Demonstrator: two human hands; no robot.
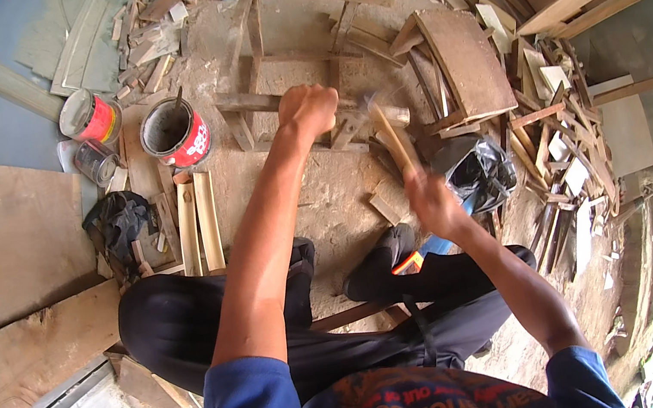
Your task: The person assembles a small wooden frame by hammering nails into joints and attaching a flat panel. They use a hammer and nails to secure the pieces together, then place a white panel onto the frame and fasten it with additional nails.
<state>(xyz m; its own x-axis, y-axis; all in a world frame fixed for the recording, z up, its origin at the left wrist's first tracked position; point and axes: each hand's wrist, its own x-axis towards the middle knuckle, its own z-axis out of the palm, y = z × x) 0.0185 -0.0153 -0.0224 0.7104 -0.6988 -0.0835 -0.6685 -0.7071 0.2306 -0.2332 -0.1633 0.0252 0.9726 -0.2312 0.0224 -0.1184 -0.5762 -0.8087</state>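
Note:
My left hand (308,111) is closed round a wooden bar (247,102), whose left end sticks out past the fist. The bar lies across the near side of an open wooden frame (254,29) standing on the ground. In my right hand (433,201) is a hammer (393,138), gripped by its pale wooden handle. Its head is smeared by motion and lies just right of my left fist, above a short wooden block (391,116). Whether the head touches anything I cannot tell.
Two paint cans (174,133) (89,116) stand at the left, near a black bag (120,223) and pale wood strips (208,220). A wooden box-like piece (466,61) and another black plastic bag (482,168) are at the right, beside heaped scraps (562,154).

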